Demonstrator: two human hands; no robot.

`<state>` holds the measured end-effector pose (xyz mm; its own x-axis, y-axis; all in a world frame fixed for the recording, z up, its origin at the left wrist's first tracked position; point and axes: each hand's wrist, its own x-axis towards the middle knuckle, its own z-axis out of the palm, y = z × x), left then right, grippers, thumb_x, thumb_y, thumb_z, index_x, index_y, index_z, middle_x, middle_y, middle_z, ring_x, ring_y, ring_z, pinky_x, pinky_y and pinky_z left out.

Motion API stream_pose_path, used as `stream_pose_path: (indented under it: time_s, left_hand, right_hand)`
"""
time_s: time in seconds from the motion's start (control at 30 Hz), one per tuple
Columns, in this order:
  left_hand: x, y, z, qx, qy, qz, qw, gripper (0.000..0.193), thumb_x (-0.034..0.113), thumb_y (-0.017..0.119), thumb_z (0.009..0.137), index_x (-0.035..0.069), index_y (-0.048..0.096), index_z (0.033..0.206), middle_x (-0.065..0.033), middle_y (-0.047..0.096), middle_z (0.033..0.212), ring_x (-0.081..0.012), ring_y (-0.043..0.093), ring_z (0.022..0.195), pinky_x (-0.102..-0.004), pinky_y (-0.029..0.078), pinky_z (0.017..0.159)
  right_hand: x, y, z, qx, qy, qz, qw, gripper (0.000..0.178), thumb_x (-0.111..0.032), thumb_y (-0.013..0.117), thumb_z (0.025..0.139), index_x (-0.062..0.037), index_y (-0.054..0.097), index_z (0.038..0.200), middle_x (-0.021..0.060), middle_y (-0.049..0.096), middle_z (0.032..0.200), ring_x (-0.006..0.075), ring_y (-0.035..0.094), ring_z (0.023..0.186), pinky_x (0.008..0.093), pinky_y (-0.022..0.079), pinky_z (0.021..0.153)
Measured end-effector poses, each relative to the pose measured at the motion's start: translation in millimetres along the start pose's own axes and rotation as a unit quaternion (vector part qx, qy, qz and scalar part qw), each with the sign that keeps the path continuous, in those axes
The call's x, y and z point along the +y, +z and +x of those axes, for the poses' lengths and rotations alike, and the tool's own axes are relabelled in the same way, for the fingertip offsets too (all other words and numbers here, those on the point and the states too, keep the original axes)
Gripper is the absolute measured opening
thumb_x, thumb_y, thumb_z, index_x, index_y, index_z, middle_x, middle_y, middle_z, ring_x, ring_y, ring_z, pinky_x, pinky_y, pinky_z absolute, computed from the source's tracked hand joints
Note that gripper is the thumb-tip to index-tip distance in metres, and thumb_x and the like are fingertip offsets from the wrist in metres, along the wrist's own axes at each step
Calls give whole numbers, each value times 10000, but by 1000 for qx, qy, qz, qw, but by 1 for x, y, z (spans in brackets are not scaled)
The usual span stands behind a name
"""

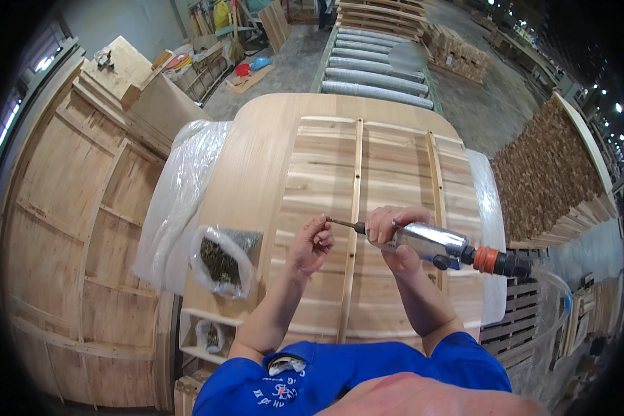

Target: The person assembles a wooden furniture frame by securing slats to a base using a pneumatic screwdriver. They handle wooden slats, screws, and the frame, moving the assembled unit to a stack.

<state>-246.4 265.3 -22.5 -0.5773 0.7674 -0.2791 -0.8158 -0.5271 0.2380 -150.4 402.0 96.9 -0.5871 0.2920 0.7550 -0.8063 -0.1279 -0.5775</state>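
My right hand (390, 232) is wrapped round a silver air screwdriver (433, 239) with an orange and black hose fitting. Its long thin bit (344, 223) points left, held level above the wood. At the bit's tip, the fingers of my left hand (313, 243) are pinched together; whatever small thing they hold is too small to make out. Under both hands lies a pale wooden panel (319, 201) with rounded far corners. Two narrow wooden strips, a middle strip (357, 166) and a right strip (435, 166), run along it, with small dark holes in them.
Left on the panel sits an open plastic bag (223, 263) of dark screws; a smaller bag (210, 335) lies on a shelf below. Plastic-wrapped padding (180, 194) flanks the panel. Beyond is a roller conveyor (378, 73); a stacked wood pile (555, 173) stands right. A clear hose (567, 295) trails down.
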Motion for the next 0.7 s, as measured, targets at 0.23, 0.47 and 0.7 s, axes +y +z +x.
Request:
stream_pose_path:
  time_s: [0.23,0.47,0.7]
  left_hand:
    - [-16,30,-144,-84,36,103,990,144,163,510,910,47,591,941,-15,566,750,-35,384,524,-185,276,466]
    - [-52,21,-253,-116,-37,66,990,309,374,522,884,72,582,865,18,491,664,-42,368,527,-199,301,494]
    - [-17,-86,-340,170,196,517,815,227,288,615,830,64,611,794,-5,539,654,-133,497,583,-259,405,547]
  right_hand:
    - [-100,81,-48,-8,-29,73,997,414,-329,581,770,-80,423,1060,60,495,690,188,485,658,365,389,669]
    - [-157,137,-112,-25,-66,113,991,451,-361,526,781,-105,466,1147,50,510,744,181,470,714,369,359,708]
    - [-203,149,-134,-33,-126,73,989,487,-377,493,787,-98,446,1183,65,520,765,195,499,717,392,383,700]
